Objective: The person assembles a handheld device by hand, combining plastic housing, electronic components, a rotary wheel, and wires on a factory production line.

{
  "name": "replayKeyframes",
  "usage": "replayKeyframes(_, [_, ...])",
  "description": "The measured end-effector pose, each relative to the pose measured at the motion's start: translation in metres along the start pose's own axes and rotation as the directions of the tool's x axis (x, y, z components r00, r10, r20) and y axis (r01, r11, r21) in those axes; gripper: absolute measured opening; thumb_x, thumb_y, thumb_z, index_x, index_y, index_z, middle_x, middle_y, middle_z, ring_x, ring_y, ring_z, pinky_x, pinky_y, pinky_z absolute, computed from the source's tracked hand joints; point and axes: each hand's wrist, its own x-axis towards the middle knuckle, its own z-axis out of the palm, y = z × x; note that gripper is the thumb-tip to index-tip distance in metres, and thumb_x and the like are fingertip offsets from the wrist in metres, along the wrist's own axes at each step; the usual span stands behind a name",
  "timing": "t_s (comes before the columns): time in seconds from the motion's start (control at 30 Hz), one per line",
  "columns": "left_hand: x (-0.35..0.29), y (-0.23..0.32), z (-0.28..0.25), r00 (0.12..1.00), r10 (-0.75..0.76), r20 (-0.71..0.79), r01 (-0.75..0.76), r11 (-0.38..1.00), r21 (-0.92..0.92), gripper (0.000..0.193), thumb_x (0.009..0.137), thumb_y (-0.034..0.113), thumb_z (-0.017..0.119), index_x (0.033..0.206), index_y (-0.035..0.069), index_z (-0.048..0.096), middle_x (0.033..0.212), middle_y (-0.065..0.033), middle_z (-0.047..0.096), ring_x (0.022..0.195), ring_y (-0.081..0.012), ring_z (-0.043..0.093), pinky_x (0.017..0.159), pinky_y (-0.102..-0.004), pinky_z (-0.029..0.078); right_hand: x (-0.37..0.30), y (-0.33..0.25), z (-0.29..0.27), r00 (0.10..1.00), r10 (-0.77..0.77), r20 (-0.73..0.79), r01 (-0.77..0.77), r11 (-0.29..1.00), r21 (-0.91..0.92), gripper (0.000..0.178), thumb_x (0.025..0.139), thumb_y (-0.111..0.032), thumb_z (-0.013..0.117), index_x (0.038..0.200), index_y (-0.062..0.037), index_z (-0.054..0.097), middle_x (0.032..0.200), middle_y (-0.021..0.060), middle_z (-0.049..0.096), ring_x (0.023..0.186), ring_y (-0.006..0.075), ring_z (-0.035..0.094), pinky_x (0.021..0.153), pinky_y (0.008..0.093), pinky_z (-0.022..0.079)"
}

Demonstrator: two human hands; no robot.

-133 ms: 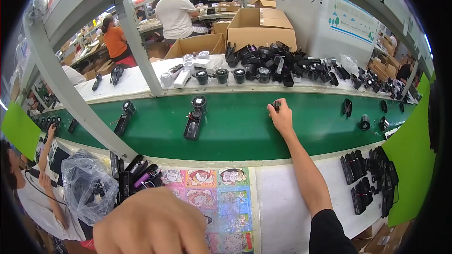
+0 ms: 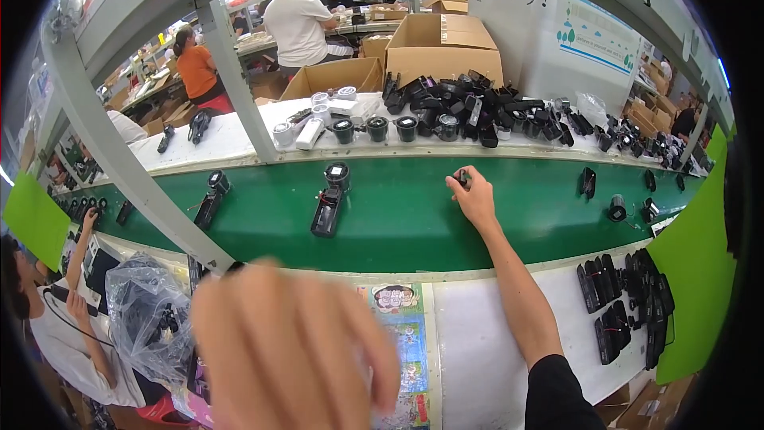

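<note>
Over the green conveyor belt (image 2: 414,223), my right hand (image 2: 475,197) is stretched out with its fingers pinched on a small black part (image 2: 462,178), mostly hidden by the fingers. My left hand (image 2: 290,350) looms large and blurred close in front, its fingers smeared by motion; anything in it is hidden. It covers much of a colourful cartoon-printed mat (image 2: 410,342). Left of my right hand, a black handheld housing with a round motor end (image 2: 326,211) lies on the belt, red wires showing. A similar black housing (image 2: 208,207) lies farther left.
Black housings (image 2: 605,295) lie in rows at the right of the white bench. A heap of black parts (image 2: 477,107) and round motor units fill the far shelf. A clear plastic bag (image 2: 151,318) and a co-worker (image 2: 64,326) are at left. A grey post (image 2: 143,135) crosses the left side.
My left hand has moved up and to the right, covering more of the mat and the black parts beside it. My right hand has shifted very slightly, still pinching the small black part.
</note>
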Motion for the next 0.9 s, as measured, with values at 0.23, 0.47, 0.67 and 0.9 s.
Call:
replayKeyframes(0.23, [-0.02, -0.046, -0.056, 0.695, -0.068, -0.716, 0.526, 0.727, 0.442, 0.031, 0.096, 0.022, 0.051, 0.109, -0.005, 0.059, 0.092, -0.0128, 0.065, 0.078, -0.0182, 0.061, 0.073, -0.0304, 0.047, -0.004, -0.101, -0.032, 0.972, -0.224, 0.076, 0.188, 0.928, 0.322, 0.029, 0.092, -0.02, 0.059, 0.116, -0.0035, 0.059, 0.091, 0.0052, 0.069, 0.072, 0.0061, 0.06, 0.058, 0.0209, 0.044])
replayKeyframes(0.47, [-0.024, -0.073, -0.071, 0.586, 0.011, -0.81, 0.581, 0.691, 0.43, 0.03, 0.093, 0.023, 0.058, 0.11, -0.001, 0.061, 0.109, -0.0117, 0.064, 0.102, -0.0151, 0.058, 0.081, -0.0275, 0.043, -0.059, -0.199, -0.065, 0.88, -0.475, -0.024, 0.406, 0.724, 0.558, 0.032, 0.094, -0.013, 0.057, 0.116, -0.0018, 0.037, 0.108, 0.0139, 0.066, 0.085, 0.0142, 0.064, 0.075, 0.0259, 0.05])
replayKeyframes(0.67, [-0.023, -0.076, -0.064, 0.645, -0.05, -0.763, 0.55, 0.724, 0.417, 0.033, 0.093, 0.026, 0.058, 0.109, -0.003, 0.061, 0.107, -0.0133, 0.064, 0.1, -0.017, 0.058, 0.084, -0.0315, 0.044, -0.075, -0.214, -0.081, 0.834, -0.551, -0.026, 0.502, 0.739, 0.449, 0.02, 0.092, -0.013, 0.059, 0.101, 0.0007, 0.047, 0.101, 0.0122, 0.067, 0.086, 0.0163, 0.066, 0.07, 0.0267, 0.052])
replayKeyframes(0.9, [-0.021, -0.076, -0.055, 0.682, -0.141, -0.718, 0.514, 0.791, 0.333, 0.036, 0.094, 0.028, 0.057, 0.11, -0.004, 0.06, 0.103, -0.0125, 0.064, 0.099, -0.0175, 0.058, 0.083, -0.0325, 0.047, -0.083, -0.225, -0.081, 0.746, -0.665, -0.045, 0.653, 0.716, 0.248, 0.028, 0.091, -0.016, 0.06, 0.115, -0.0036, 0.052, 0.101, 0.0084, 0.066, 0.083, 0.0163, 0.067, 0.058, 0.0241, 0.047])
